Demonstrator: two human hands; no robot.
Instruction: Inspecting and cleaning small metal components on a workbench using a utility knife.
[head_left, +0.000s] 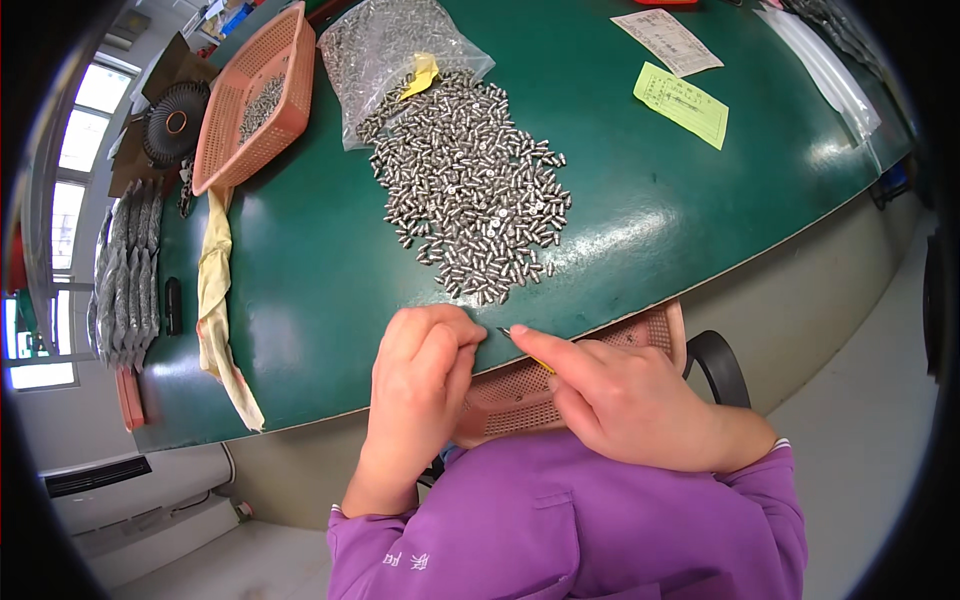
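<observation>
My left hand (425,365) rests at the near edge of the green table, its fingers closed in a pinch. Whatever they hold, if anything, is hidden. Opposite it, my right hand (630,400) grips a slim tool (503,331) with a dark pointed tip and a bit of yellow handle showing below the index finger. The tip points toward my left fingertips, a small gap apart. Just beyond both hands spreads a heap of small silvery metal parts (470,190), bullet-shaped. A pink perforated basket (510,405) sits below the table edge, partly under my hands.
A clear plastic bag (385,45) of similar parts lies behind the heap, a yellow scrap on it. To the left stand a pink basket (290,120), a cloth strip (214,290), a black fan (176,122) and packed bags (128,270). Paper slips (682,105) lie far right.
</observation>
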